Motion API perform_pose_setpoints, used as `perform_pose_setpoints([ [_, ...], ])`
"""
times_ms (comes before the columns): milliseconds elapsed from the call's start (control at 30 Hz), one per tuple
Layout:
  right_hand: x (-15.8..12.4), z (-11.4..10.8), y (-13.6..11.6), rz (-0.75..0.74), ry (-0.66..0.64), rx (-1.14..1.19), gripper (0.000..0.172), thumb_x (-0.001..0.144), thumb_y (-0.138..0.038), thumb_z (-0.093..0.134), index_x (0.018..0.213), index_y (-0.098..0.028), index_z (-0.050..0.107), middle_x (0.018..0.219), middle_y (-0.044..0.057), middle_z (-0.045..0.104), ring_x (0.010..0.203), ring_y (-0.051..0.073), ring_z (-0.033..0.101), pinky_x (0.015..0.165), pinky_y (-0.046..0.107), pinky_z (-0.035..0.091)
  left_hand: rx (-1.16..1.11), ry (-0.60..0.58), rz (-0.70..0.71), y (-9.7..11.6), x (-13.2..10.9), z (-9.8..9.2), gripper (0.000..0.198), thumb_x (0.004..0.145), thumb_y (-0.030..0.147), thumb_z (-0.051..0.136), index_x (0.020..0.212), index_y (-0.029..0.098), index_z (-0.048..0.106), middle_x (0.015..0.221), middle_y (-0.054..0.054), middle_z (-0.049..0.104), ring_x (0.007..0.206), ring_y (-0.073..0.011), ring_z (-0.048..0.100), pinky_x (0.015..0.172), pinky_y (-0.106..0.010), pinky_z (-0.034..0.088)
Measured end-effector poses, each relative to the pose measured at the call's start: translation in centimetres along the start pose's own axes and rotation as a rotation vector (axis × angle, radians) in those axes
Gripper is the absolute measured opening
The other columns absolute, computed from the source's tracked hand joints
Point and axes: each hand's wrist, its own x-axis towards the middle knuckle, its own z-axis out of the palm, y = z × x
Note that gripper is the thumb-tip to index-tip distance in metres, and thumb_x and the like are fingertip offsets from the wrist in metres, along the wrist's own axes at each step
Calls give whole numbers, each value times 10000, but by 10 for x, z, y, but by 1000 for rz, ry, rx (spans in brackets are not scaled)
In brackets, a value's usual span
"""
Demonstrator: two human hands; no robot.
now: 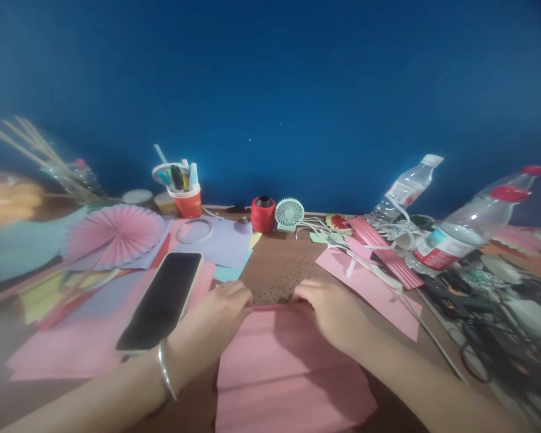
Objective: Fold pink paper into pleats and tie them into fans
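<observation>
A pink sheet of paper (288, 367) lies in front of me on the brown table, faint crease lines running across it. At its far left corner my left hand (228, 307) has its fingers closed on the edge. My right hand (322, 304) pinches the same far edge nearer the right, fingers bent over it. Between the hands that edge looks like a narrow folded strip. Small dark specks are scattered on the table just beyond. The thumbs are mostly hidden.
Left of me, a phone (162, 304) rests on coloured paper sheets near a pleated pink paper fan (117, 234). Behind stand a red cup of pens (187, 201), a red thread spool (263, 214) and a small fan (290, 213). Plastic bottles (460, 234) and a folded pink strip (385, 252) are right.
</observation>
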Motion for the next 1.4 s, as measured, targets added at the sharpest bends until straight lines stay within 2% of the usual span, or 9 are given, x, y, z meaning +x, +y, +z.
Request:
perform_pose_setpoints([
  [67, 2, -6, -1, -105, 280, -77, 169, 764, -45, 464, 726, -170, 572, 719, 14, 587, 711, 137, 504, 619, 255, 366, 115, 146, 13, -2, -2, -18, 211, 797, 68, 384, 720, 160, 557, 726, -24, 525, 724, -165, 492, 713, -340, 401],
  [167, 0, -30, -13, -371, 800, -248, 117, 731, -71, 565, 770, -176, 598, 789, 28, 636, 780, 164, 517, 688, 306, 395, 247, 569, 169, 1, -12, -50, 152, 785, 82, 439, 780, 141, 578, 713, -44, 549, 718, -189, 509, 658, -358, 414],
  [233, -10, -44, -22, -476, 1012, -323, 176, 677, -61, 632, 781, -202, 614, 804, 13, 649, 770, 162, 517, 692, 317, 404, 299, 816, 304, 7, -22, -64, 179, 773, 58, 462, 883, 133, 582, 810, -72, 583, 801, -216, 529, 661, -371, 416],
  [333, -31, -39, -26, -507, 928, -273, 171, 650, -53, 661, 721, -199, 610, 748, -2, 637, 741, 146, 513, 671, 300, 403, 266, 779, 364, 16, -34, -57, 192, 741, 12, 489, 851, 125, 600, 750, -36, 569, 787, -189, 532, 687, -361, 405],
  [567, -63, 33, 5, -302, 255, -111, 197, 841, -123, 415, 748, -156, 585, 744, 44, 587, 743, 159, 485, 647, 296, 372, -5, 122, 205, 26, -40, 23, 251, 799, 52, 355, 646, 181, 506, 666, -10, 504, 568, -145, 436, 521, -295, 348],
  [733, -60, 32, 10, -253, 41, -11, 178, 845, -128, 408, 852, -181, 578, 821, 34, 585, 803, 156, 482, 687, 276, 374, -144, -110, 116, 24, -37, 15, 215, 830, 93, 391, 726, 186, 555, 750, -2, 549, 720, -149, 491, 642, -282, 373],
  [1000, -43, 31, -10, -239, -53, 0, 155, 840, -169, 444, 939, -194, 561, 856, 34, 577, 820, 164, 480, 715, 290, 368, -522, -79, -112, 22, -27, 21, 149, 826, 165, 455, 732, 203, 564, 766, 33, 565, 725, -103, 514, 694, -239, 388],
  [1233, -30, 31, -12, -326, -113, -79, 186, 815, -124, 428, 679, -165, 549, 695, 22, 518, 679, 143, 429, 579, 272, 323, -386, -119, -67, 20, -29, 12, 77, 721, 224, 614, 774, 190, 569, 820, 10, 548, 770, -149, 492, 689, -282, 396],
  [1400, -31, 29, -12, -264, -121, -81, 186, 808, -98, 425, 668, -166, 526, 716, 20, 514, 696, 144, 434, 611, 276, 329, -384, -95, 16, 13, -29, 7, 110, 808, 227, 505, 777, 221, 611, 870, 15, 565, 820, -138, 488, 749, -285, 388],
])
